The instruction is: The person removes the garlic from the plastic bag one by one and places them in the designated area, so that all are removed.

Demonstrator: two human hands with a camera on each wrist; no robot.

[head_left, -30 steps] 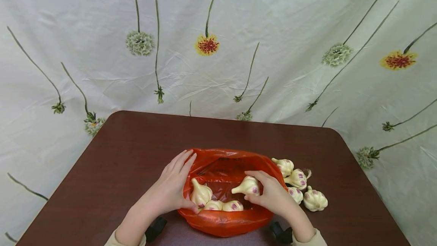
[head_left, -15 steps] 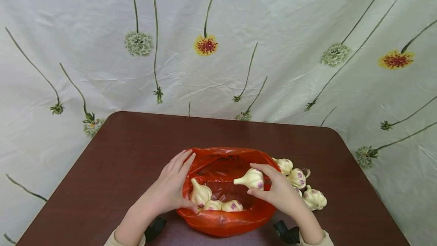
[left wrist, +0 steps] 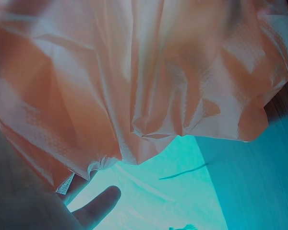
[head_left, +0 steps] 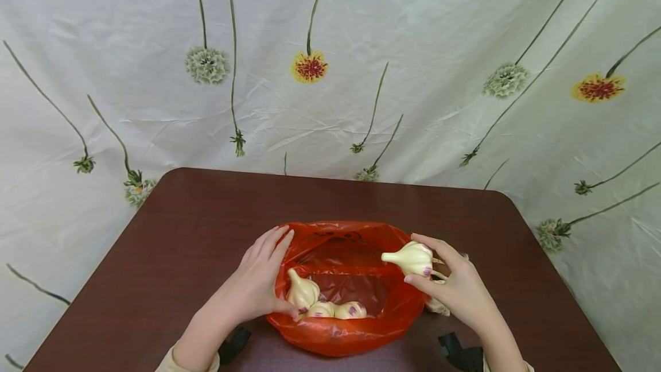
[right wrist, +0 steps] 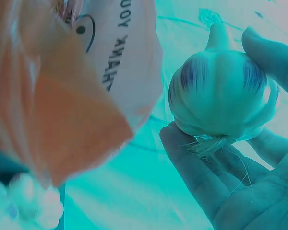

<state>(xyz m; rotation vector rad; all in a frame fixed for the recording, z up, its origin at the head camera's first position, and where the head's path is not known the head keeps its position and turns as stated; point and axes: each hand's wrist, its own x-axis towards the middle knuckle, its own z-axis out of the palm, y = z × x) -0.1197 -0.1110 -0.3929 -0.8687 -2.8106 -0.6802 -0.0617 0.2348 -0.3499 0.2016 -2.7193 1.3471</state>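
My right hand (head_left: 459,283) pinches a garlic bulb (head_left: 413,258) between thumb and fingers, over the right rim of an open red plastic bag (head_left: 341,334). The bulb's stem points left, and its root tuft (right wrist: 211,145) shows in the right wrist view. On the bag's left side, my left hand (head_left: 258,283) holds the rim with its fingers spread. One finger (left wrist: 102,203) pokes past the bag's edge in the left wrist view. Inside the bag lie several more bulbs, one with an upright stem (head_left: 303,293) and others along the front.
Loose garlic bulbs (head_left: 438,306) on the right of the bag are mostly hidden behind my right hand; some (right wrist: 31,201) show in the right wrist view. The brown table (head_left: 232,202) ends at a flower-patterned cloth (head_left: 351,22).
My right hand has lifted the garlic bulb from inside the bag and moved it right and up, to the bag's right rim. The left hand has stayed at the bag's left side.
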